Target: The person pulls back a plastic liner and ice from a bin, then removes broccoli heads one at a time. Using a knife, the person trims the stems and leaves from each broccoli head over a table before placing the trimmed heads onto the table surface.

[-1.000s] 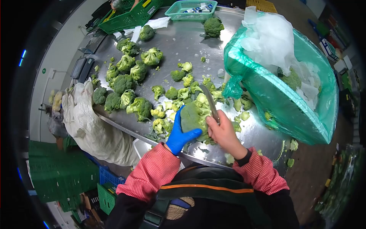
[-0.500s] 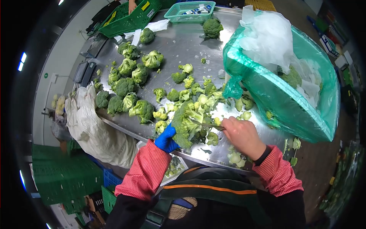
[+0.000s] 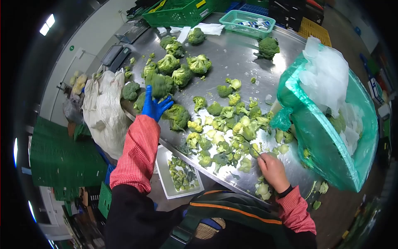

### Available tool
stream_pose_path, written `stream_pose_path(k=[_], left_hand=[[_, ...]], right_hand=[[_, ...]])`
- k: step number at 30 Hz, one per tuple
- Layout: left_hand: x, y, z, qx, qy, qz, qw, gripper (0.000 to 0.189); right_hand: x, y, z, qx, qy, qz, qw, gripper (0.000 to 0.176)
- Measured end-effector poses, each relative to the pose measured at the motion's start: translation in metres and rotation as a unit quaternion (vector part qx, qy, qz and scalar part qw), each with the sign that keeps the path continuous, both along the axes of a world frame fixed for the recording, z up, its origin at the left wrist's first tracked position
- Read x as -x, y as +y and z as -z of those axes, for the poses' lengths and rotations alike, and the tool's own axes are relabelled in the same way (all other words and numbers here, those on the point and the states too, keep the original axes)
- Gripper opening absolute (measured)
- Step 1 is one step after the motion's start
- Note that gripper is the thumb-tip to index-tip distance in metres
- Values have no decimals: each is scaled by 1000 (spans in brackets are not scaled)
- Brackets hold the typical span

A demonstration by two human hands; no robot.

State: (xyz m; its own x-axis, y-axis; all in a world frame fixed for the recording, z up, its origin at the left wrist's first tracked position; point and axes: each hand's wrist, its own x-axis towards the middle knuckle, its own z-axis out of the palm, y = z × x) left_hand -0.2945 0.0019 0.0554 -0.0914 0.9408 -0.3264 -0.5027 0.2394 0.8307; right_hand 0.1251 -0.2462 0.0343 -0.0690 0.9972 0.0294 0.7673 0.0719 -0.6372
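Observation:
My left hand [image 3: 156, 108], in a blue glove, is open with fingers spread over the left side of the steel table. Just beyond its fingertips is a motion-blurred broccoli head [image 3: 156, 84], among several other whole broccoli heads [image 3: 177, 117]. My bare right hand [image 3: 273, 169] is closed around a knife [image 3: 256, 151], its blade pointing up and left over a spread of cut broccoli florets [image 3: 225, 124]. Pale trimmed stem pieces [image 3: 262, 189] lie by the table's front edge.
A green plastic bag [image 3: 315, 120] stands on the right with white wrap [image 3: 325, 74] at its mouth. At the back are a green crate [image 3: 178, 15] and a light green basket [image 3: 248, 29]. A white tub [image 3: 166, 180] of florets sits below the front edge.
My left hand has moved left from beside the knife to the whole heads, and the broccoli head it held has left it. The view has turned; a person's hand at the crate is gone.

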Motion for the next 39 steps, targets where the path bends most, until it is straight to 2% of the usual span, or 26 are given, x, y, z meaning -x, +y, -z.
stream_pose_path(k=[1, 2, 3, 4, 5, 6, 9, 12, 17, 18, 19, 20, 21, 22, 23, 24, 25, 27, 28, 30, 32, 33, 34, 35, 37, 39], left_hand=[[-1, 3, 8, 20, 157, -82, 984, 86], [-1, -6, 19, -94, 325, 6, 941, 91], [-1, -24, 33, -202, 479, 94, 849, 96], [-3, -37, 42, -298, 610, 175, 713, 101], [-13, -41, 31, -330, 733, 299, 514, 108], [-40, -61, 3, -236, 824, 356, 373, 95], [-19, -28, 46, -218, 867, 340, 291, 88], [0, 20, 62, -190, 890, 326, 256, 86], [40, 96, 64, -127, 910, 248, 308, 89], [45, 106, 52, -101, 919, 225, 307, 81], [77, 149, 76, -83, 919, 178, 342, 70], [55, 162, 31, 98, 894, 185, 396, 46], [42, 151, 23, 99, 922, 156, 341, 55], [19, 139, 4, 110, 931, 138, 319, 75], [10, 154, 8, 122, 912, 111, 377, 94], [16, 182, 30, 55, 909, 64, 409, 92], [-12, 182, 18, -87, 905, 45, 414, 83], [-76, 191, -2, -393, 714, 82, 574, 71], [-134, 172, -32, -515, 651, 70, 553, 58], [-244, 110, -98, -611, 543, 130, 561, 46], [-336, 47, -155, -671, 446, 261, 532, 38], [-380, 20, -170, -704, 416, 298, 493, 32], [-425, -8, -172, -732, 337, 336, 487, 33], [-464, -29, -174, -698, 328, 444, 456, 43], [-544, -56, -155, -734, 367, 513, 253, 72], [-598, -74, -129, -694, 476, 531, 97, 78]], right_hand=[[3, 2, 0, -3, -1, -2, 1000, 14], [5, 3, 2, 7, -5, -2, 1000, 15], [7, 4, 4, 16, -9, -3, 1000, 15], [10, 5, 6, 24, -13, -3, 1000, 15], [13, 7, 9, 29, -10, -10, 999, 15], [16, 8, 13, 33, -7, -16, 999, 15], [26, 16, 18, 39, -10, -32, 999, 15], [37, 21, 22, 45, -2, -19, 999, 16], [39, 15, 27, 67, -16, -19, 997, 17], [34, 12, 28, 73, -17, -9, 997, 17], [30, 6, 30, 80, -18, 8, 997, 18], [25, 0, 35, 70, -3, 28, 997, 18], [20, -5, 38, 63, 0, 43, 997, 18], [16, -11, 41, 59, 4, 59, 996, 18], [12, -19, 44, 56, 9, 73, 996, 18], [9, -26, 46, 47, 13, 83, 995, 18], [7, -29, 49, 35, 19, 88, 995, 18], [4, -32, 46, 10, 36, 90, 995, 18], [2, -33, 42, -2, 46, 89, 995, 17], [-5, -38, 46, -22, 58, 88, 994, 17], [-16, -46, 40, -48, 59, 99, 992, 17], [-22, -51, 37, -63, 61, 103, 991, 16], [-30, -57, 36, -61, 59, 111, 990, 15], [-40, -64, 36, -66, 58, 122, 989, 15], [-60, -82, 33, -71, 56, 141, 986, 15], [-81, -103, 32, -82, 67, 181, 978, 13]])
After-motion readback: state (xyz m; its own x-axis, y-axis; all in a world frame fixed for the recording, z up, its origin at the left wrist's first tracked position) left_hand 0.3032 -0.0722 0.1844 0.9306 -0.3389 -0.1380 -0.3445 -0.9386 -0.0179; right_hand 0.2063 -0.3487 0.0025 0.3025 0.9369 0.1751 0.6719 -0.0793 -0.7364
